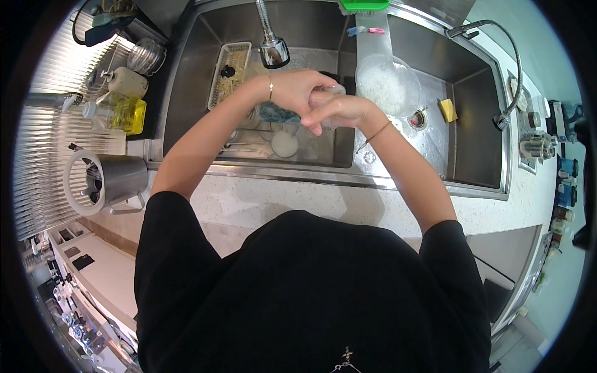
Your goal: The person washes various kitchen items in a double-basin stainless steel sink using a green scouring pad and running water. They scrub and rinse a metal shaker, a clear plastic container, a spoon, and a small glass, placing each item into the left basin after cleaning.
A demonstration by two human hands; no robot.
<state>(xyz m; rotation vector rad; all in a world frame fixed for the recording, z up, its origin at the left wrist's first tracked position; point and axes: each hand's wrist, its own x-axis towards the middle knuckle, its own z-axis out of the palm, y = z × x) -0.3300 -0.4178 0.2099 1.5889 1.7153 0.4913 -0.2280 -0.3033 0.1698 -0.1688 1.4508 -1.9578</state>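
Over the divider side of the left steel sink basin (343,147), my left hand (294,93) and my right hand (338,112) meet around a clear, wet container (336,89). Its shape is mostly covered by the fingers. Below the hands lies a dark bluish-green item (277,113), partly hidden. A round cup with whitish contents (284,143) and several utensils (240,144) rest lower in the basin. Just right of my right hand, a clear round bowl with foamy white contents (388,86) stands at the right basin's left side.
A chrome tap head (274,52) hangs above the hands. A white basket (231,72) lies in the left basin. In the right basin are a yellow sponge (447,110) and a drain (418,120). Bottles with yellow liquid (126,114) and a steel pitcher (121,179) stand left.
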